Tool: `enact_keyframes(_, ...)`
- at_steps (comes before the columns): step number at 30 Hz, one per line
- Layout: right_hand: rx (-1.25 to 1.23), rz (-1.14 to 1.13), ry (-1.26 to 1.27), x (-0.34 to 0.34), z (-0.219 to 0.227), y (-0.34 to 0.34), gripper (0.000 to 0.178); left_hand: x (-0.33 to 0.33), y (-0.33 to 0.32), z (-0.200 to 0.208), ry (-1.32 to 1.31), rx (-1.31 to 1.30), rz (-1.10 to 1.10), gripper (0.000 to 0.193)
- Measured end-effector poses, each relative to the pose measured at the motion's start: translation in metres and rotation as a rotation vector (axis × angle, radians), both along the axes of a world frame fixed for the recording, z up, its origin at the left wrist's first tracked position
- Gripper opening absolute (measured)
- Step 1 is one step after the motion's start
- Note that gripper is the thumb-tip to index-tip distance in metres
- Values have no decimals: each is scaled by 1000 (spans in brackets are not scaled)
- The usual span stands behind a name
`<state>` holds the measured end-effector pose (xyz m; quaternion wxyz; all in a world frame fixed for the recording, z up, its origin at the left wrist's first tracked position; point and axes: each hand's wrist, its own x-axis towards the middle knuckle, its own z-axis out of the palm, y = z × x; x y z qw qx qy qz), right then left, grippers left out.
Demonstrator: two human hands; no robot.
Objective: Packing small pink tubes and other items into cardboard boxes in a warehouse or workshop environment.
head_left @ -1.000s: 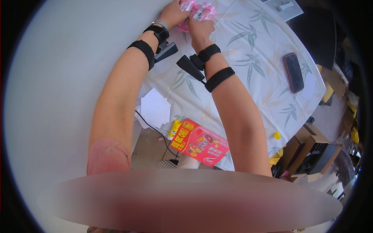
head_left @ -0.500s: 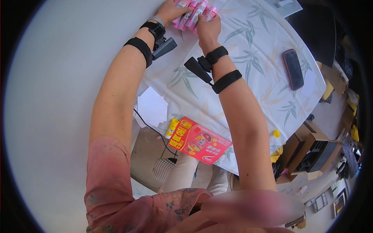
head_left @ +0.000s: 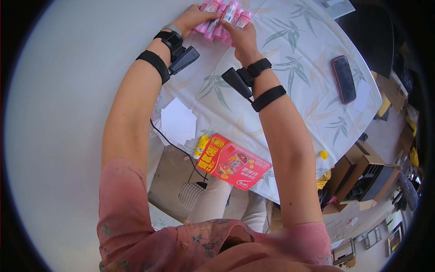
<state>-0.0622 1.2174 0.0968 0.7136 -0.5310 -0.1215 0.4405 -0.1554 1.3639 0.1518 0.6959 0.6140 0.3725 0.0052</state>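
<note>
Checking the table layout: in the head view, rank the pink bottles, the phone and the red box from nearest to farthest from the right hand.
1. Pink bottles: under the right hand, touching it.
2. Phone: to its right on the cloth.
3. Red box: at the table's near edge.

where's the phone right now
In the head view the dark phone lies flat on the leaf-patterned tablecloth, on the person's right, beyond the right forearm and apart from the pink tubes that both hands grip.

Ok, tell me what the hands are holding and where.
Both hands hold a row of pink packets: left hand at its left end, right hand at its right end.
</note>
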Motion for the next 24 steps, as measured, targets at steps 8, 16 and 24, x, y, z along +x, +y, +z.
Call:
enact_keyframes(8,-82,-148,-76,-84,-15,-24,18,-76,-26,-4,219,160,-26,66)
enact_keyframes(16,-255,-103,-21,-163,14,-42,60,-143,-64,5,304,304,215,76)
enact_keyframes(24,-249,-100,-11,-168,31,-43,60,-148,-63,-6,300,607,208,68)
